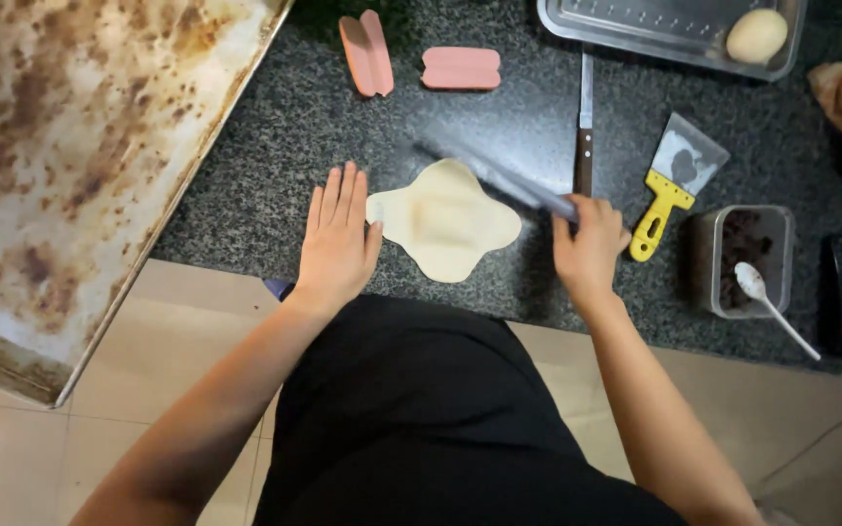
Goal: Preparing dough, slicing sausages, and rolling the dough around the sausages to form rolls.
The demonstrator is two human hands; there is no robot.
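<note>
Left hand (338, 239) lies flat and empty beside the dough (445, 220) — right hand (589, 244) grips a blurred rolling pin (499, 177).

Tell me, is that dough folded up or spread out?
Spread out: the dough lies flat on the counter, a thin sheet with rounded lobes.

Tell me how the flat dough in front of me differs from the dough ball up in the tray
The flat dough is rolled thin into a lobed sheet; the dough ball is a plump oval lump. The flat dough lies bare on the dark speckled counter, beside the left hand; the dough ball sits in a metal tray, away from both hands. The sheet covers more surface. Both are pale cream.
</note>
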